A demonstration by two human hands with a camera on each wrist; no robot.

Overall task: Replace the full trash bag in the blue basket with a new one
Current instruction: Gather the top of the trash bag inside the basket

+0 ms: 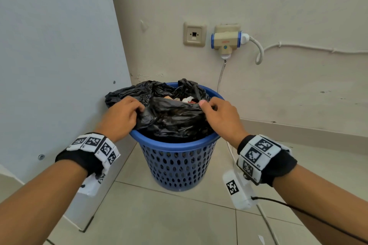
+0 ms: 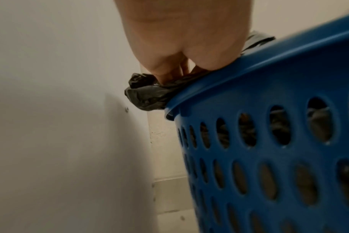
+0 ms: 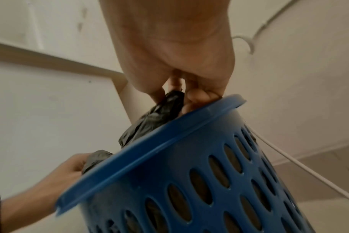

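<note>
From the head view, the black bag (image 1: pixel 171 113) sits full in the blue basket (image 1: pixel 175 163) on the floor by the wall, its mouth loose, scraps showing; the left hand (image 1: pixel 119 117) and right hand (image 1: pixel 221 115) each bunch plastic at opposite sides of the rim. The left wrist view shows fingers (image 2: pixel 169 74) curled on a crumpled fold hanging over the rim. In the right wrist view the fingers (image 3: pixel 197 96) pinch the bag's edge; thin film gripped so near the edge could tear, or the open mouth spill rubbish, if pulled unevenly.
</note>
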